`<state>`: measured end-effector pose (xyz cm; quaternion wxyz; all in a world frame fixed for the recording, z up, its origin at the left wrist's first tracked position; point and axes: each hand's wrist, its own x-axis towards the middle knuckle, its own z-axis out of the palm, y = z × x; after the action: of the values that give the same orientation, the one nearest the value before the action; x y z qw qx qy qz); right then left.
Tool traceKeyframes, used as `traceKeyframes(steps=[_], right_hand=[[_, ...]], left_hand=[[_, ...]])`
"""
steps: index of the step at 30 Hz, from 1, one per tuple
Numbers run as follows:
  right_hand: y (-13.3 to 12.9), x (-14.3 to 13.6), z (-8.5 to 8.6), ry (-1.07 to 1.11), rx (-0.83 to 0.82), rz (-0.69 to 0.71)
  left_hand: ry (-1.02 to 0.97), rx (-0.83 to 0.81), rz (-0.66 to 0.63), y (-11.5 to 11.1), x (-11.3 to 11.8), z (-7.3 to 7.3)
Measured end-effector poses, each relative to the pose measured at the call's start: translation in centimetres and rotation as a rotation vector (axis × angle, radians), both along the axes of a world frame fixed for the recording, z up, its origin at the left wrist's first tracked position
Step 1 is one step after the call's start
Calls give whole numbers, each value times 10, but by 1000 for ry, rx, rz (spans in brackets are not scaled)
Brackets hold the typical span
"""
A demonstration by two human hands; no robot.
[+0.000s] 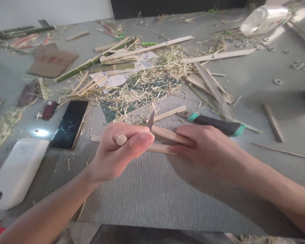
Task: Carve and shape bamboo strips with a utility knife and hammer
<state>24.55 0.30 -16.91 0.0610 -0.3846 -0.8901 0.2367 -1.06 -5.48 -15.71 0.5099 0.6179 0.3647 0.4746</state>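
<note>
My left hand (124,149) is closed around a knife whose round wooden handle end (121,140) pokes out between the fingers. Its short pointed blade (150,121) rises past my thumb and meets the near end of a bamboo strip (171,134). That strip is pinched in my right hand (200,144), with the fingers wrapped over its far end. Below it, another pale strip (161,148) lies across the mat, running under both hands. Just beyond my right hand rests a utility tool with a black and teal handle (216,123). A loose bamboo piece (170,113) lies beyond the blade.
Shavings (132,96) and split bamboo pieces (147,51) cover the far middle. To the left are a smartphone (70,123), a white device (19,173) and torn cardboard (53,62). At right lie metal washers (278,81), a wooden stick (273,122) and a clear bottle (265,20).
</note>
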Motion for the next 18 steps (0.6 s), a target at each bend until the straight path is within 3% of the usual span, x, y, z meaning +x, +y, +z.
traceKeyframes(steps=[7, 11, 15, 18], right_hand=[[-5, -4, 2, -2, -21, -31], [-2, -2, 13, 57, -112, -128], [0, 8, 45, 111, -89, -302], [-9, 13, 79, 189, 31, -303]], left_hand=[[18, 34, -72, 0, 4, 2], [65, 49, -62, -1, 7, 8], [83, 25, -50, -2, 9, 12], [102, 8, -43, -3, 9, 11]])
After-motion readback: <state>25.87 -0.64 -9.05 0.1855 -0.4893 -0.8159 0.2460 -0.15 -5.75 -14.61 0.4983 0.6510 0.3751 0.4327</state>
